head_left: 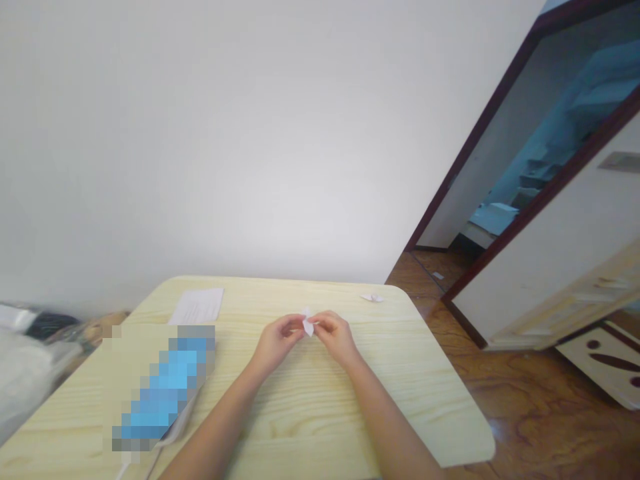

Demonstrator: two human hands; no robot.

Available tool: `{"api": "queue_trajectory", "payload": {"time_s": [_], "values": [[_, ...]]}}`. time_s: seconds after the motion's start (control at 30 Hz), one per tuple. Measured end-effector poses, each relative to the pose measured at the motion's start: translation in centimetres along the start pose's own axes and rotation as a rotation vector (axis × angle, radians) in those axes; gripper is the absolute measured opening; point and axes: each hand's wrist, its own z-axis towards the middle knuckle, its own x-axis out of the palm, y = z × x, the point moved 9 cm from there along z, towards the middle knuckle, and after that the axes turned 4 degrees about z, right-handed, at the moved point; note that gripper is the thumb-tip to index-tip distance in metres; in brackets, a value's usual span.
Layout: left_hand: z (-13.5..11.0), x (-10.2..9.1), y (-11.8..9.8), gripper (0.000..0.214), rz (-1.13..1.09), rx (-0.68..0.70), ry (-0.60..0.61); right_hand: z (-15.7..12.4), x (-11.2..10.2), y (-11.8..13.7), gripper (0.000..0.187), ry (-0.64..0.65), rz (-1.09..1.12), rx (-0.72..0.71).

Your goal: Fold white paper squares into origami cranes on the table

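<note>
You have a pale wood table [430,400] in front of you, with round corners and soft lines in the wood. Near the far edge, on the left, lies a white sheet of paper [196,305]. Over on the far right lies a tiny folded bit of white paper [372,298]. Closer to you on the left lies a long blue thing [165,390], too blurred to tell what it is.

A plain white wall [200,147] rises behind a pale wood-grain counter [425,373] with rounded corners. To the right, a white door [540,253] in a dark red frame [467,143] stands open above a reddish-brown wooden floor [530,407], with a blue-tinted room [550,153] beyond.
</note>
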Motion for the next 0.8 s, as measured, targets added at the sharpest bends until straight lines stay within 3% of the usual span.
{"api": "queue_trajectory", "payload": {"time_s": [0.23, 0.57, 0.8], "values": [[0.1, 0.2, 0.1, 0.029, -0.048, 0.013, 0.030, -0.2, 0.1, 0.6, 0.010, 0.030, -0.007, 0.017], [-0.2, -0.9, -1.0, 0.018, 0.151, 0.048, -0.098, -0.3, 0.4, 0.2, 0.014, 0.017, 0.039, 0.072], [-0.2, -0.2, -0.5, 0.023, 0.004, 0.024, -0.069, -0.4, 0.9, -1.7, 0.022, -0.072, 0.364, 0.214]]}}
